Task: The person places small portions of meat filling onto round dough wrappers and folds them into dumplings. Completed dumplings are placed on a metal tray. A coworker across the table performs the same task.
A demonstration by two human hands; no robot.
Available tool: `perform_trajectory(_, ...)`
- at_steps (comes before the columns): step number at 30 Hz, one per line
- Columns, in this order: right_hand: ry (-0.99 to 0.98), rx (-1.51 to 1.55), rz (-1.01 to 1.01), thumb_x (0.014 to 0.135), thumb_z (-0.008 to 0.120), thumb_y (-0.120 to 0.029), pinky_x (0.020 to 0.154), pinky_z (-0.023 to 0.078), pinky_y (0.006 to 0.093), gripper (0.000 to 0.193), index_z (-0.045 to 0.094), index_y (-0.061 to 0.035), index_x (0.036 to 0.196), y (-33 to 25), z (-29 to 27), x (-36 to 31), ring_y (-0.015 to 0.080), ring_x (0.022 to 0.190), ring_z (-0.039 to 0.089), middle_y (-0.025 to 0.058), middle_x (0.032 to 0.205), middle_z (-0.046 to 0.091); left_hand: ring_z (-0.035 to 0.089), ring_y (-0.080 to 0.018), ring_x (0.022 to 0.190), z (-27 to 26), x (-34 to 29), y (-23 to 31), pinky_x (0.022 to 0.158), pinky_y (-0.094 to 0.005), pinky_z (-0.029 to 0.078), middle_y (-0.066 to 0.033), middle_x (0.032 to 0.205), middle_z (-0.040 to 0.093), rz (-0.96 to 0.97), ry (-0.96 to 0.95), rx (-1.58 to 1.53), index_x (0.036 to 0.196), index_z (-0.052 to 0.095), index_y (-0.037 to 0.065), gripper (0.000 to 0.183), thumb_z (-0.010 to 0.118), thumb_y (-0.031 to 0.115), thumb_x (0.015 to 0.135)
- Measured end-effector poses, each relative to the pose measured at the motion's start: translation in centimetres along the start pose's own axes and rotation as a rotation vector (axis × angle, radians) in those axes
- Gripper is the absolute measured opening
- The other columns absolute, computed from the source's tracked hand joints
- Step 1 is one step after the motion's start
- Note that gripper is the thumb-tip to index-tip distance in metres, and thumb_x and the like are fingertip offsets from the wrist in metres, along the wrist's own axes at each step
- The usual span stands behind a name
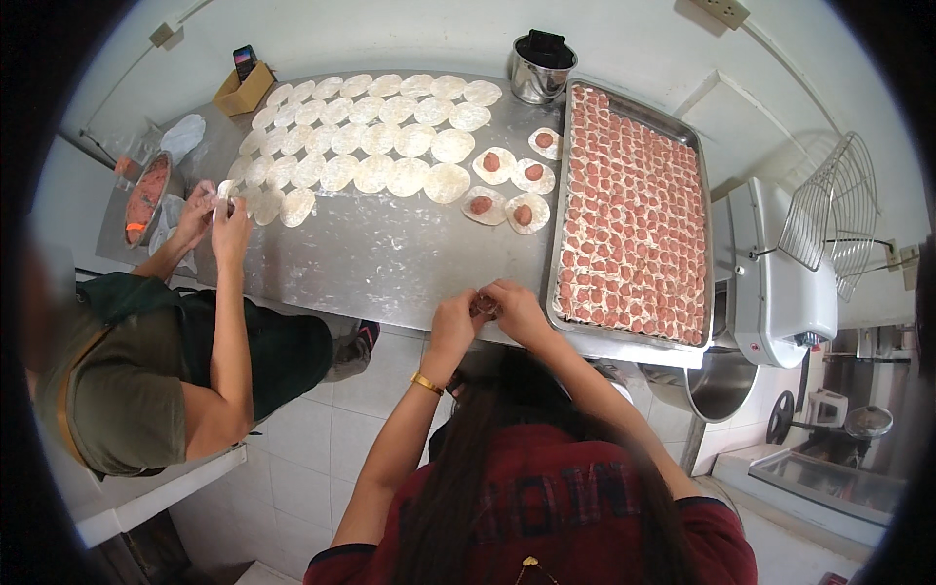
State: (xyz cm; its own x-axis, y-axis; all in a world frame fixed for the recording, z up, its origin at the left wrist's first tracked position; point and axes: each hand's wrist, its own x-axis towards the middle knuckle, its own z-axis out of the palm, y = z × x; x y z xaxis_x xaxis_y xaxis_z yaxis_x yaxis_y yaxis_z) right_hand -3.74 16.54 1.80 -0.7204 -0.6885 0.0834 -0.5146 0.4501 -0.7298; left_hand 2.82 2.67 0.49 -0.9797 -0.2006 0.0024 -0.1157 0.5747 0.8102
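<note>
Over the front edge of the steel table, my left hand [454,328] and my right hand [516,310] meet, fingers closed together around a small dumpling [485,306] with dark filling showing. Much of it is hidden by my fingers. Just ahead, several round wrappers [480,206] lie flat, each topped with a ball of pinkish meat filling [524,214]. Right of my hands is a large metal tray [553,283] packed with rows of open-topped meat dumplings [634,214].
Rows of bare dough wrappers [370,141] cover the table's [370,253] far side. At left a co-worker's hands [210,208] hold a wrapper beside a bowl of meat [148,200]. A metal bucket [542,78] stands at the back; a white mixer [780,273] is at right.
</note>
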Motion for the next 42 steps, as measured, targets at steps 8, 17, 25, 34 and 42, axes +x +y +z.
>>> perform_trajectory(8, 0.092, -0.085, 0.041, 0.069, 0.055, 0.007, 0.074, 0.047, 0.0444, 0.028, 0.062, -0.0011, 0.095, -0.1, -0.7, -0.6, 0.0376, 0.088, 0.058, 0.0168, 0.087, 0.059, 0.067, -0.0271, 0.075, -0.7, -0.4, -0.2, 0.068, -0.0347, 0.052, -0.0151, 0.080, 0.067, -0.003, 0.017, -0.065, 0.090, 0.063, 0.001, 0.023, 0.074, 0.007, 0.070)
perform_trajectory(17, 0.187, -0.057, 0.071, 0.069, 0.058, 0.004, 0.073, 0.047, 0.0454, 0.022, 0.062, -0.0002, 0.090, 0.5, -0.3, -0.2, 0.0388, 0.084, 0.058, 0.0166, 0.087, 0.057, 0.067, -0.0262, 0.075, -0.2, 0.5, 0.1, 0.067, -0.0340, 0.052, -0.0149, 0.082, 0.067, -0.004, -0.034, -0.091, 0.093, 0.062, 0.000, 0.026, 0.074, 0.005, 0.071)
perform_trajectory(25, 0.141, -0.009, 0.151, 0.071, 0.061, 0.000, 0.073, 0.047, 0.0462, 0.025, 0.063, -0.0030, 0.095, 1.4, 0.5, -0.4, 0.0400, 0.084, 0.058, 0.0173, 0.088, 0.058, 0.067, -0.0276, 0.075, 0.2, 1.0, 0.0, 0.066, -0.0349, 0.053, -0.0155, 0.084, 0.067, 0.033, -0.017, -0.175, 0.092, 0.061, 0.000, 0.023, 0.073, 0.005, 0.073)
perform_trajectory(34, 0.164, 0.028, 0.161, 0.070, 0.059, 0.004, 0.072, 0.048, 0.0443, 0.024, 0.064, -0.0028, 0.093, 1.2, 0.0, 0.2, 0.0391, 0.085, 0.059, 0.0175, 0.089, 0.059, 0.066, -0.0280, 0.077, 0.1, 1.6, 0.0, 0.067, -0.0357, 0.052, -0.0156, 0.089, 0.064, 0.079, -0.026, -0.105, 0.092, 0.062, 0.001, 0.022, 0.072, 0.005, 0.073)
perform_trajectory(42, 0.203, -0.044, 0.203, 0.068, 0.061, 0.004, 0.072, 0.047, 0.0447, 0.024, 0.064, -0.0027, 0.091, 1.2, -0.5, 0.7, 0.0388, 0.083, 0.059, 0.0170, 0.086, 0.059, 0.068, -0.0269, 0.078, 0.2, 2.4, -0.3, 0.069, -0.0335, 0.054, -0.0161, 0.086, 0.067, 0.060, -0.014, -0.173, 0.092, 0.063, -0.002, 0.021, 0.072, 0.003, 0.074)
